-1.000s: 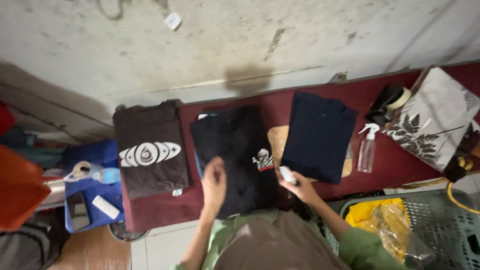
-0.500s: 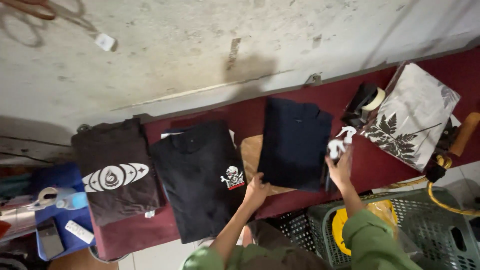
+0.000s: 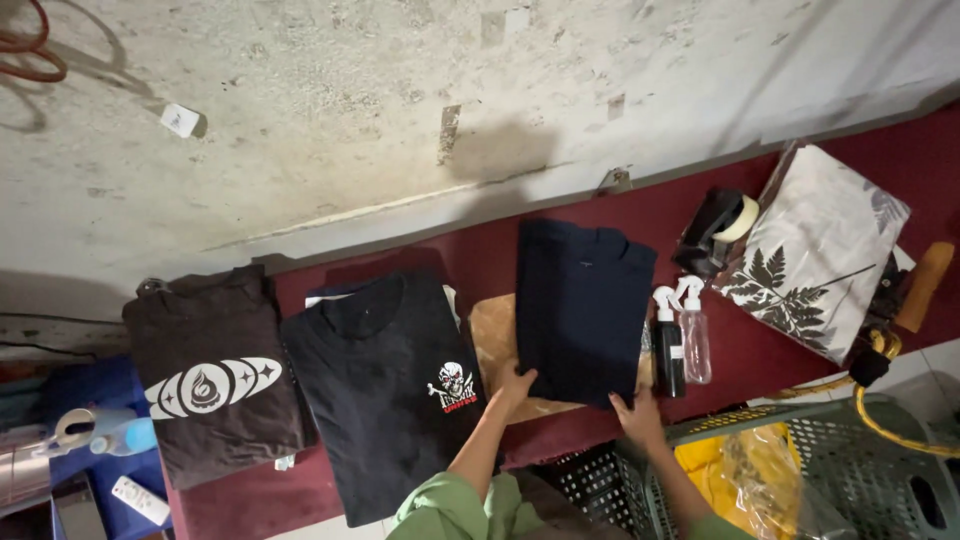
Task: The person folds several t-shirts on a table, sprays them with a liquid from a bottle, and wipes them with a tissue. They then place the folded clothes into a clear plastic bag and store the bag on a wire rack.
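Maroon cloth is covering the table, and three folded shirts are lying on it in a row. Half a second ago the right hand was holding a spray bottle up beside the navy folded shirt; that hand is now empty and the clear spray bottle is standing upright next to a dark spray bottle, just beyond the right fingertips and apart from them. Both hands are now lying on the near edge of the navy shirt: the left hand is pressing flat on its near-left corner with fingers spread, the right hand is resting at its near-right corner with fingers extended and gripping nothing.

Judgement: spraying appears to be finished, and the work is moving to smoothing or squaring this shirt.

Under the navy shirt a brown board is showing, partly covered, just past the left fingers. To the left of the left hand the black shirt with a skull print is lying untouched, and farther out the brown shirt with a white oval print is lying well apart. A leaf-print package is lying far right of the right fingers. A green basket is standing below the right wrist.
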